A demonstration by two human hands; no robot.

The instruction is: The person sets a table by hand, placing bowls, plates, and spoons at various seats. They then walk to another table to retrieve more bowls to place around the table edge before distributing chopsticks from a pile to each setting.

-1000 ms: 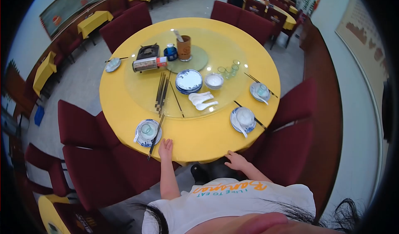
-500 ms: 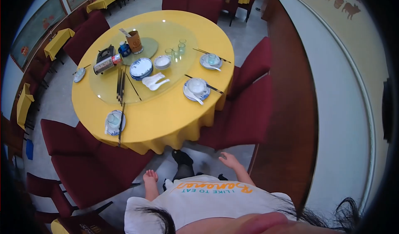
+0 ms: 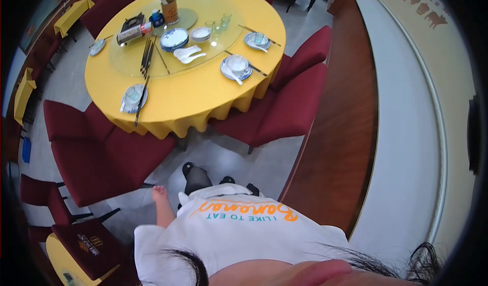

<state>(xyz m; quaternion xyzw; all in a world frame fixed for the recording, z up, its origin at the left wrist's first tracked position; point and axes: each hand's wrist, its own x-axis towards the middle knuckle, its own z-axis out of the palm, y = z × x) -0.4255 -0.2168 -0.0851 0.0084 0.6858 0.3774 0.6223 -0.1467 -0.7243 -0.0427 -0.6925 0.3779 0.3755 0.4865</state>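
My left hand (image 3: pixel 159 191) hangs low at my side near the seat of a dark red chair (image 3: pixel 86 169), holding nothing, its fingers loosely apart. My right hand is out of view. Ahead stands a round table with a yellow cloth (image 3: pixel 183 105). Its near-left setting has a plate with a glass (image 3: pixel 133 96) and a pair of chopsticks (image 3: pixel 141 103) at its right. On the near-right setting are a bowl (image 3: pixel 237 63) and a white spoon (image 3: pixel 233 76). A third setting holds another glass (image 3: pixel 258 38).
On the glass turntable are a portable stove (image 3: pixel 133 24), a chopstick holder (image 3: pixel 170 11), stacked plates (image 3: pixel 174 38), white spoons (image 3: pixel 188 55), loose chopsticks (image 3: pixel 148 55) and several glasses. Red chairs (image 3: pixel 290 103) stand on the right, beside a brown wood-panelled wall (image 3: pixel 335 108).
The table and chairs sit higher in view, with more floor showing in front of me. My right hand has left the view; my left hand has shifted left and up in the picture.
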